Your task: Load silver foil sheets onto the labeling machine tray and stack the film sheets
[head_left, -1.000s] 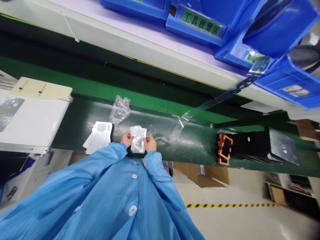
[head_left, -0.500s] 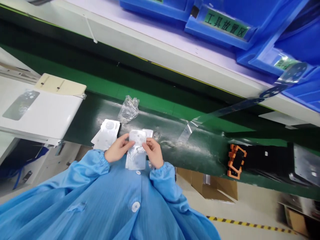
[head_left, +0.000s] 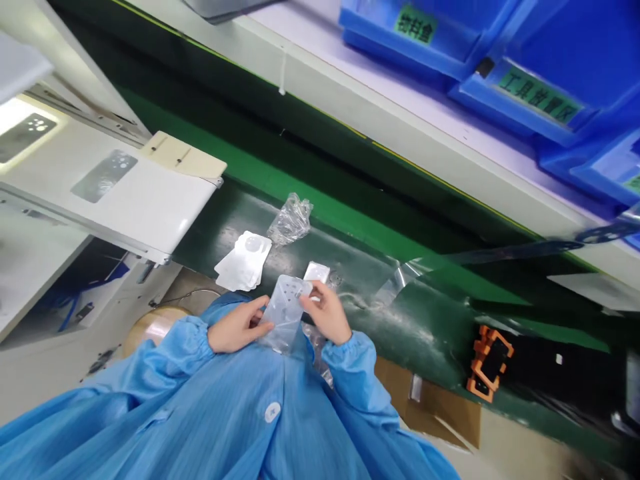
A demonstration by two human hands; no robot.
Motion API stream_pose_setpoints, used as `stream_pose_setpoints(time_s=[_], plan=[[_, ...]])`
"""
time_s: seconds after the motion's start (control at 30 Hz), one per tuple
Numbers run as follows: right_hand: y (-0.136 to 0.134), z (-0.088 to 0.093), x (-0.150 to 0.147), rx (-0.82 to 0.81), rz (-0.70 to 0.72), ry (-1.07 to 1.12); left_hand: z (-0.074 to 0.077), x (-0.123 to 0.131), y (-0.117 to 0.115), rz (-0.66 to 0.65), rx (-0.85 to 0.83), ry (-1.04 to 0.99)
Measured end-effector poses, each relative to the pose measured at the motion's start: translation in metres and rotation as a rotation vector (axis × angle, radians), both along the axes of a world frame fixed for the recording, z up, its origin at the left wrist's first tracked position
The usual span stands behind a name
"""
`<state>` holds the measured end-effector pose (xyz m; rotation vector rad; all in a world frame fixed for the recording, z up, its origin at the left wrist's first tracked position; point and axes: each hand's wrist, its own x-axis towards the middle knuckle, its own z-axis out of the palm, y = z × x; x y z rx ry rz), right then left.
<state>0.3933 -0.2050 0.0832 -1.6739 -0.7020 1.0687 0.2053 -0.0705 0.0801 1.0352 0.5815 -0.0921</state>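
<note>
My left hand and my right hand both pinch a clear plastic sheet with small holes, held close to my chest over the near edge of the dark green belt. Each hand grips one side of the sheet. A white piece lies on the belt just beyond my right hand. A small stack of white flat pieces lies on the belt left of my hands. A crumpled clear bag lies behind the stack.
A white machine table with grey sheets on it stands at the left. Blue bins sit on the far shelf. An orange and black holder rests at the belt's right. A long clear film strip stretches across the right.
The view has swung left and tilted. My hands have pulled the clear sheet off the white piece toward my chest; the white piece now lies alone on the belt.
</note>
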Motion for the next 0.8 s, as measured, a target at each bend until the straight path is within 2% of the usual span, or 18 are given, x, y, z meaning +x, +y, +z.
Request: stream_pose_setpoints(time_s=[0.07, 0.13, 0.17, 0.23, 0.3, 0.37, 0.43, 0.5, 0.6, 0.73, 0.8], plan=[[0.025, 0.018, 0.009, 0.035, 0.019, -0.116, 0.001, -0.008, 0.006, -0.051, 0.139, -0.096], [0.051, 0.034, 0.009, 0.037, 0.141, -0.166, 0.001, -0.014, 0.012, -0.024, 0.239, -0.154], [0.064, 0.041, 0.007, 0.034, 0.208, -0.168, 0.0, -0.017, 0.014, 0.003, 0.226, -0.166], [0.089, 0.052, -0.002, 0.044, 0.3, -0.158, 0.001, -0.022, 0.019, 0.031, 0.046, -0.187], [0.113, 0.057, -0.013, 0.09, 0.316, -0.165, 0.003, -0.029, 0.025, 0.02, -0.216, -0.232], [0.136, 0.059, -0.021, 0.158, 0.257, -0.182, 0.006, -0.04, 0.031, 0.012, -0.384, -0.286], [0.164, 0.056, -0.027, 0.215, 0.144, -0.173, 0.005, -0.056, 0.038, 0.052, -0.439, -0.303], [0.197, 0.049, -0.033, 0.246, 0.024, -0.138, 0.0, -0.077, 0.044, 0.155, -0.471, -0.282], [0.263, 0.028, -0.046, 0.258, -0.076, -0.078, -0.016, -0.116, 0.052, 0.399, -0.53, -0.227], [0.357, -0.018, -0.073, 0.135, -0.056, -0.066, -0.036, -0.169, 0.058, 0.752, -0.571, -0.158], [0.393, -0.041, -0.087, 0.046, -0.017, -0.192, -0.039, -0.188, 0.06, 0.874, -0.568, -0.16]])
